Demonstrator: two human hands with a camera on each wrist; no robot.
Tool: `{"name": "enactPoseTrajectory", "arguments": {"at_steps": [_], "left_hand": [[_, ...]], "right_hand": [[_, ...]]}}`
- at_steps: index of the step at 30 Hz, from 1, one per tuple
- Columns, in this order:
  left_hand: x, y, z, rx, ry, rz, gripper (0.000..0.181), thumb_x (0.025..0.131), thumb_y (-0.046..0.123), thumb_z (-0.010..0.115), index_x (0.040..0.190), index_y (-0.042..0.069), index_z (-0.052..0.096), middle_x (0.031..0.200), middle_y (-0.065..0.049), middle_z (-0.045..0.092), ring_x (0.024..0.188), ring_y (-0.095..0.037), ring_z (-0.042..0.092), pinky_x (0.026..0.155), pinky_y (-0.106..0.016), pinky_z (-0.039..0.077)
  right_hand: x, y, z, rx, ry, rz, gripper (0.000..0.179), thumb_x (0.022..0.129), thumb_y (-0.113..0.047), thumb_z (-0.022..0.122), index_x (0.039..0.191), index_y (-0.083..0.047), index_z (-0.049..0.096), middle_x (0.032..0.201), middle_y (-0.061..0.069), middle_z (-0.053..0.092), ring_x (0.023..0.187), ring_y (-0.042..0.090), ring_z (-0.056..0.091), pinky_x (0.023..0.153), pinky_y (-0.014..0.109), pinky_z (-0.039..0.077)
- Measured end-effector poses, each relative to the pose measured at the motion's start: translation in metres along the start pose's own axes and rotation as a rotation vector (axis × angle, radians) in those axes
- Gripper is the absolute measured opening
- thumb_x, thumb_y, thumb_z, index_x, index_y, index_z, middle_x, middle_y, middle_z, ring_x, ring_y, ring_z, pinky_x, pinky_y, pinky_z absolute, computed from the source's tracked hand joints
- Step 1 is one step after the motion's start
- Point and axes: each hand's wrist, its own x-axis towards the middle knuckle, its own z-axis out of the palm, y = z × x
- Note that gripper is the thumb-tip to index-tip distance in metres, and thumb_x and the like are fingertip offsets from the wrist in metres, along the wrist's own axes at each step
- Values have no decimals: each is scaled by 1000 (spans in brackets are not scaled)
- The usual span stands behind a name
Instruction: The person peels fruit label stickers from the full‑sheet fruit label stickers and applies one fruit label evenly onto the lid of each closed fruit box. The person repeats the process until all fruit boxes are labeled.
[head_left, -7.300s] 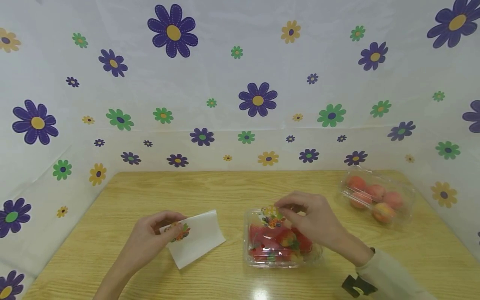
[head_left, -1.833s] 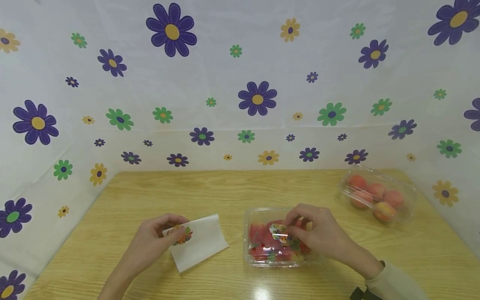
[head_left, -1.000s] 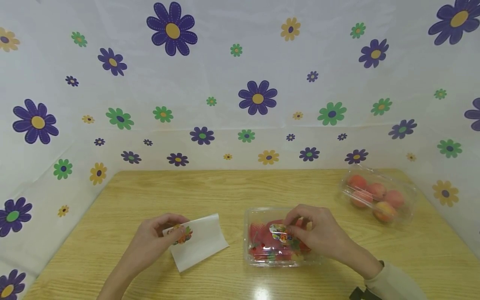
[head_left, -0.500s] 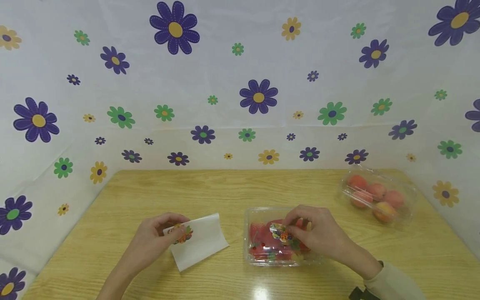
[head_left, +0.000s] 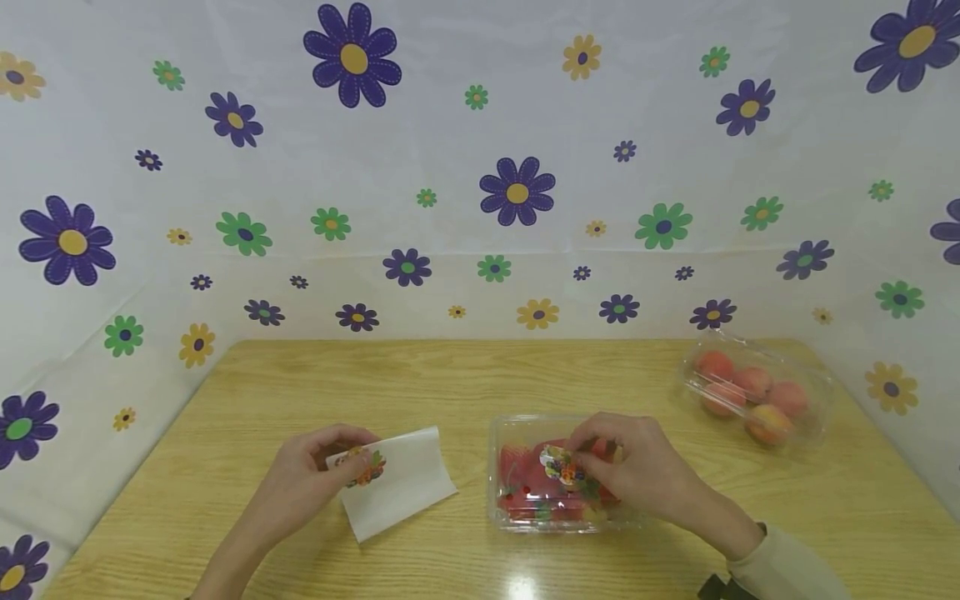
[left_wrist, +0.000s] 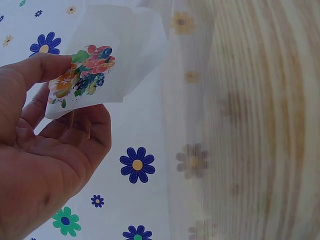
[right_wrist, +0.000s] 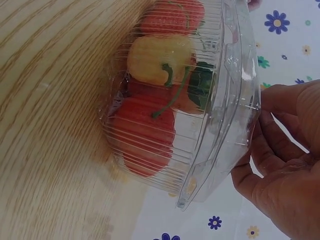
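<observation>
My left hand (head_left: 315, 467) pinches a white sheet of sticker backing paper (head_left: 397, 483), which bears a printed fruit sticker (left_wrist: 85, 72). The sheet is bent and held above the table. My right hand (head_left: 637, 462) is over the closed clear plastic box (head_left: 513, 429), its thumb and fingertips pinching the edge of another colourful fruit sticker (head_left: 561, 467) at the lid. Whether that sticker's far side touches the lid, I cannot tell. Inside the box lie red and yellow fruit-like pieces (right_wrist: 145, 132) with green stems. In the right wrist view my fingertips meet the lid.
A second clear plastic box (head_left: 813, 383) holding several peach-like fruits (head_left: 752, 383) stands at the table's back right. The wooden table (head_left: 420, 375) ends at a white cloth (head_left: 450, 150) printed with flowers, which rises behind and at both sides.
Since the oldest frame, my right hand has come lower and nearer over the box, bringing the pinched sticker toward the lid's middle. Over the last second both hands stay nearly still.
</observation>
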Motion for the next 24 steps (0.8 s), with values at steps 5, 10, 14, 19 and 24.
{"name": "enactPoseTrajectory", "arguments": {"at_steps": [5, 10, 14, 19, 24], "left_hand": [[2, 4, -1, -4, -7, -9, 26, 97, 30, 72, 116, 11, 72, 100, -6, 76, 83, -14, 70, 71, -27, 57], [3, 7, -2, -13, -22, -13, 26, 97, 29, 71, 116, 10, 72, 101, -7, 76, 84, -14, 71, 72, -27, 58], [5, 10, -3, -10, -20, -20, 26, 98, 30, 71, 116, 10, 72, 102, -7, 76, 83, -14, 71, 72, -27, 58], [7, 13, -4, -26, -25, -39, 29, 97, 32, 72, 117, 11, 72, 104, -7, 77, 85, -14, 72, 71, -28, 59], [9, 16, -5, -32, -29, -51, 29, 97, 32, 72, 117, 11, 72, 104, -7, 77, 85, -14, 72, 71, -28, 59]], "right_hand": [[4, 1, -3, 1, -11, 8, 18, 85, 1, 79, 91, -15, 76, 90, -2, 78, 70, -2, 59, 57, 20, 53], [8, 1, -7, 1, -25, 20, 18, 85, 1, 79, 91, -16, 77, 91, -3, 78, 70, -2, 59, 57, 20, 53], [11, 1, -11, -4, -39, 28, 17, 85, 1, 79, 92, -15, 77, 92, -3, 78, 71, -2, 58, 57, 20, 53], [14, 2, -16, -9, -50, 31, 17, 86, -1, 79, 93, -16, 78, 95, -3, 78, 75, -2, 59, 58, 19, 52], [18, 3, -20, -5, -58, 29, 17, 86, -1, 80, 95, -16, 78, 96, -2, 78, 77, -2, 61, 59, 19, 53]]}}
